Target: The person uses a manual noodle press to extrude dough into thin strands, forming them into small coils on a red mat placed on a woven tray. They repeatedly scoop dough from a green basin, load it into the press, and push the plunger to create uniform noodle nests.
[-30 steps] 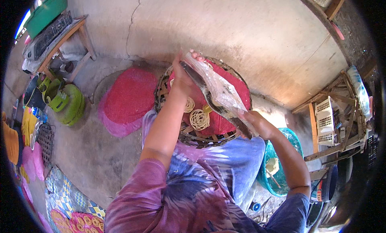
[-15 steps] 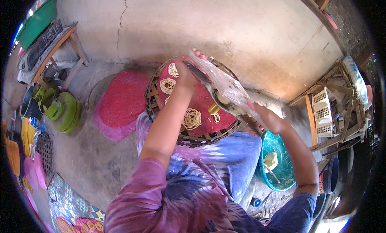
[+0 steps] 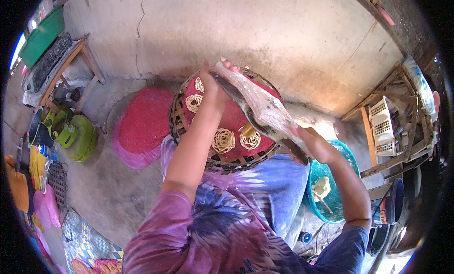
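Note:
Across a round woven basket (image 3: 177, 114) on my lap, I hold a long, flour-dusted wooden hand press (image 3: 270, 112) at a slant. My left hand (image 3: 216, 86) is closed around its far left end, and my right hand (image 3: 313, 144) grips its near right end. Under the press's middle a brass tube (image 3: 247, 130) sticks out, just over a coil of pale dough strands (image 3: 250, 141). Left of it lies a bigger dough coil (image 3: 222, 141). Further coils, including a far left one (image 3: 193, 103), rest on the red sheet (image 3: 231, 114) in the basket. The press hides the basket's right part.
Right of my lap stands a teal basin (image 3: 351, 154) with a dough lump (image 3: 321, 188) and a stick. A red mat (image 3: 144, 120) lies on the floor at left, near a green gas cylinder (image 3: 78, 137). A wooden rack (image 3: 369, 132) with a white basket stands right; a wall rises ahead.
The few strands under the brass tube have become a round coil. The press, in both hands, has shifted slightly, and the whole view has moved a little.

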`<state>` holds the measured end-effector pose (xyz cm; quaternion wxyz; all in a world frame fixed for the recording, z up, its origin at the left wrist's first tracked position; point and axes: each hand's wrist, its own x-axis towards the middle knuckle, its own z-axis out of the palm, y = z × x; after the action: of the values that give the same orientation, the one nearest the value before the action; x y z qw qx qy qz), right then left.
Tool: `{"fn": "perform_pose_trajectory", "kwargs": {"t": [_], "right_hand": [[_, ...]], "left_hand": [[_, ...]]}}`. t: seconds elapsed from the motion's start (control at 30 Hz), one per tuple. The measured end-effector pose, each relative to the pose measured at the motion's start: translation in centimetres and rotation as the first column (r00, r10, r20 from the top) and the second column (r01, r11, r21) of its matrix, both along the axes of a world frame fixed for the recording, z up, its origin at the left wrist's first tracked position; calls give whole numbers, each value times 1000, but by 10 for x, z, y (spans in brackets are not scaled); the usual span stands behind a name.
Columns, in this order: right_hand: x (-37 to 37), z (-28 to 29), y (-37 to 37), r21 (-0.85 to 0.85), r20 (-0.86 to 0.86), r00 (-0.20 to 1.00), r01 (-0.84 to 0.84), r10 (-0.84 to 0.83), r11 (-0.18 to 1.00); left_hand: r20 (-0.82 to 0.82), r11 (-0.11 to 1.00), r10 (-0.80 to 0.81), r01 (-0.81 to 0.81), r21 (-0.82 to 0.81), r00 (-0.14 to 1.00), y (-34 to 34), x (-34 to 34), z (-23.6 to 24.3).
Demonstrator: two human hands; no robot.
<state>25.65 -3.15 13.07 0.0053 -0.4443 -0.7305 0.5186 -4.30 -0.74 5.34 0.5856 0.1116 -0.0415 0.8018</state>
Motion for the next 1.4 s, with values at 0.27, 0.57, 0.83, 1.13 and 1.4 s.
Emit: {"fn": "perform_pose_trajectory", "kwargs": {"t": [0.27, 0.57, 0.83, 1.13, 1.4], "right_hand": [[11, 3, 14, 71, 41, 999, -35, 32, 997], [-12, -26, 25, 82, -68, 983, -164, 170, 983], [-57, -75, 50, 507, -249, 918, -149, 309, 849], [-90, -135, 60, 908, 137, 887, -290, 442, 301], [-85, -119, 51, 903, 245, 899, -348, 362, 253]], "left_hand": [[26, 1000, 4, -4, -10, 1000, 17, 22, -28], [11, 996, 79, -79, 29, 997, -2, -14, -10], [-369, 847, 28, 174, 503, 929, -99, -32, 82], [-738, 932, 113, 188, 311, 666, -223, 1, 100], [-711, 892, 134, 229, 390, 691, -224, -10, 99]]}}
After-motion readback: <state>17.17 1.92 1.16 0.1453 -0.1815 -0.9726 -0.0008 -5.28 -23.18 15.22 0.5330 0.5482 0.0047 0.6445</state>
